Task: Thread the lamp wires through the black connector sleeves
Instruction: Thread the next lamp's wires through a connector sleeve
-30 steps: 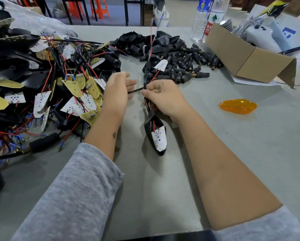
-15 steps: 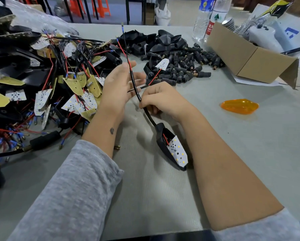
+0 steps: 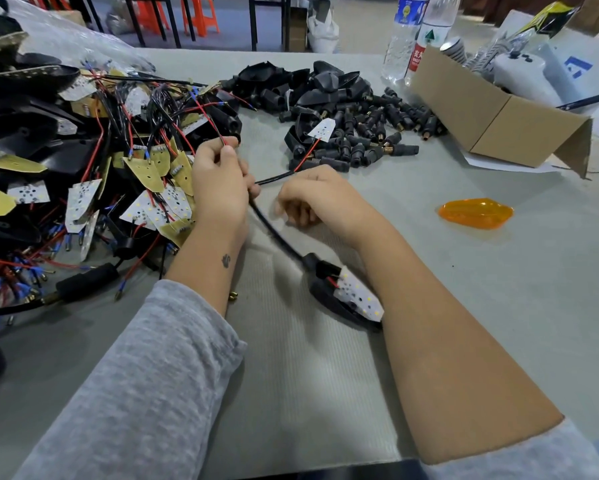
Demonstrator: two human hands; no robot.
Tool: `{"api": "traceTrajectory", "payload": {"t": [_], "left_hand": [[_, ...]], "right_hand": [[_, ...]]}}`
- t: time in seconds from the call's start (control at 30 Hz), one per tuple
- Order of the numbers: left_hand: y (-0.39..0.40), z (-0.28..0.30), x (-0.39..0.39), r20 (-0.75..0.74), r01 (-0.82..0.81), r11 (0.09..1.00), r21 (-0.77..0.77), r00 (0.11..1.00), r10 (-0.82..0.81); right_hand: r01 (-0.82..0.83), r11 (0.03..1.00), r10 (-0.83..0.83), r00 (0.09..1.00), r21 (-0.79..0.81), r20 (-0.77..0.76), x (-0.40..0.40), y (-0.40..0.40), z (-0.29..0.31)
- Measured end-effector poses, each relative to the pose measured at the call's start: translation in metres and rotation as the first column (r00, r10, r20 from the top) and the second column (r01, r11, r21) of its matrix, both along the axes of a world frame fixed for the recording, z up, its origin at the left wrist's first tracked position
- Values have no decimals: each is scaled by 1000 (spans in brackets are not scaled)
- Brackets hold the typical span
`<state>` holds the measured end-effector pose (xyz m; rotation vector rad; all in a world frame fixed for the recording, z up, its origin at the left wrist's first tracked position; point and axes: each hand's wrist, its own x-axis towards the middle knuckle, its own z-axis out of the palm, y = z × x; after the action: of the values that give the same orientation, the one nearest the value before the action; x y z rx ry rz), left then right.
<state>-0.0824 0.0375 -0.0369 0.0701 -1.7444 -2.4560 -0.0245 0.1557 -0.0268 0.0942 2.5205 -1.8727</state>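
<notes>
A black lamp housing [image 3: 326,299] with a white LED board [image 3: 358,299] lies on the table against my right forearm. A black sleeve [image 3: 277,233] runs from it up to my left hand [image 3: 218,185]. That hand grips the sleeve's upper end, and its thumb and forefinger pinch the red and black wires [image 3: 215,128] that come out above it. My right hand [image 3: 315,199] rests on the table just right of the sleeve, fingers loosely curled, nothing visibly held. A pile of loose black connector sleeves [image 3: 377,133] lies behind my hands.
A tangled heap of lamp boards and wires [image 3: 83,161] fills the left of the table. A cardboard box [image 3: 492,116] and two water bottles [image 3: 409,36] stand at the back right. An orange lens [image 3: 475,213] lies to the right. A thin wire [image 3: 274,177] crosses between my hands.
My left hand pulled the wires up and left, and the sleeve slid along with it. My right hand let go of the sleeve. The lamp housing shifted toward my right forearm.
</notes>
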Motion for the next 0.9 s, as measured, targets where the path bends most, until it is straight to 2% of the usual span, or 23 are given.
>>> {"api": "traceTrajectory", "payload": {"t": [0.07,0.17,0.23,0.37,0.5,0.67,0.8,0.9], "left_hand": [[-4,-2,-2,27,23,999,-39,999,-22],[-3,-2,0,72,56,992,-116,996,-48],[-1,-3,1,77,74,977,-198,995,-60],[1,-3,2,68,122,937,-327,992,-105],[4,-3,6,46,128,904,-407,992,-120],[5,-2,10,17,144,870,-471,988,-155],[8,-6,11,-29,104,834,-542,989,-143],[11,-8,11,-60,70,811,-580,990,-128]], "right_hand": [[120,990,-114,990,69,-88,-6,5,-4],[354,912,-304,922,207,-238,-12,14,-12],[422,865,-344,893,273,-289,-15,20,-14],[323,800,-242,945,507,-220,-23,26,-19],[263,671,-167,965,694,-204,-22,25,-22],[265,620,-101,960,738,-260,-23,23,-20],[277,757,-138,953,592,-270,-23,21,-20],[230,717,-113,970,658,-216,-22,21,-22]]}}
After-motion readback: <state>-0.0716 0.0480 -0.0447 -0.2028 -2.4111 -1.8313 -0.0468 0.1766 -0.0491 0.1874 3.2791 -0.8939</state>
